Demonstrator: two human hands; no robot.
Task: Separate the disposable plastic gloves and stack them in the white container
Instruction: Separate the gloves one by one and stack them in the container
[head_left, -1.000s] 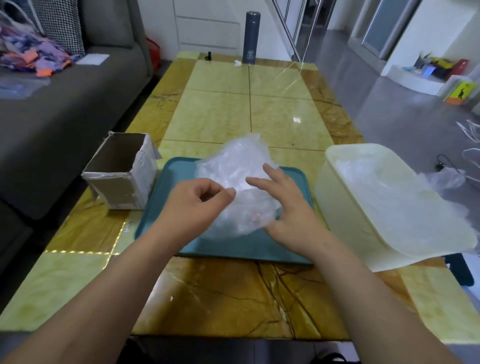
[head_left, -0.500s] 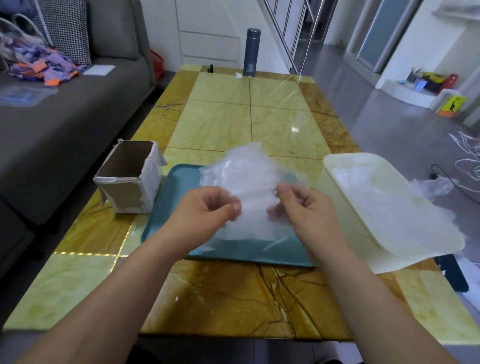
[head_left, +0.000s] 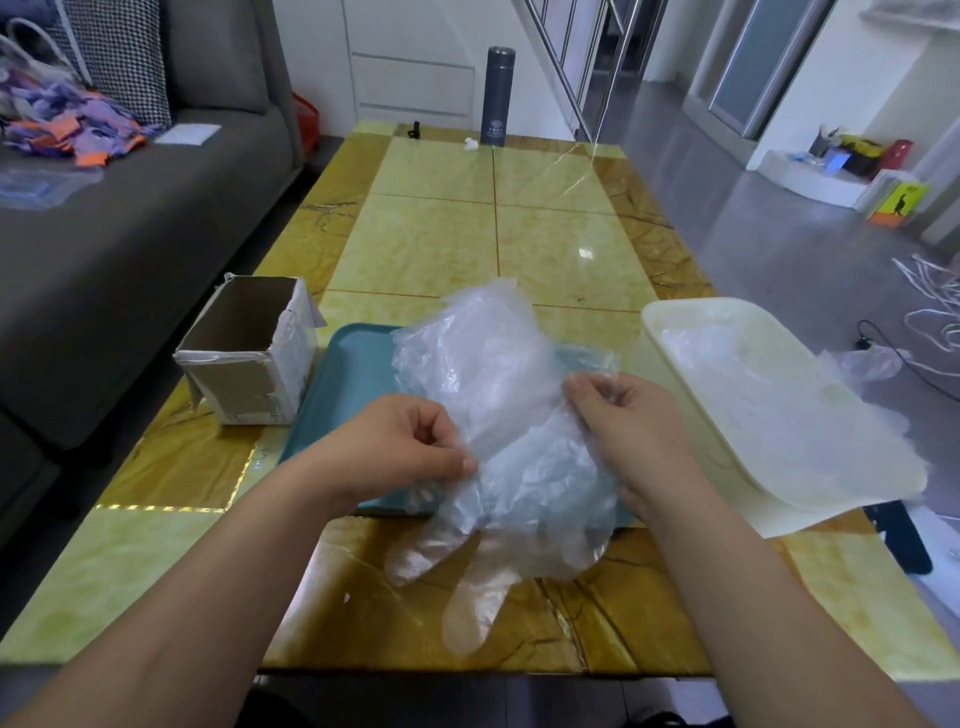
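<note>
A glove (head_left: 524, 499) is being pinched in left hand (head_left: 395, 447) and right hand (head_left: 631, 431) grips; some are lying in the white container (head_left: 691, 304), with the clump (head_left: 467, 353) left.

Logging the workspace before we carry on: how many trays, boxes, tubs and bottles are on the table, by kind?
Teal tray: 1
Cardboard box: 1
White container: 1
Dark flask: 1
Plastic gloves: bunched, cannot count
Total, gloves aside: 4

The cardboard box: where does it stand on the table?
In the head view, the cardboard box stands open on the left side of the table, just left of the teal tray.
</note>
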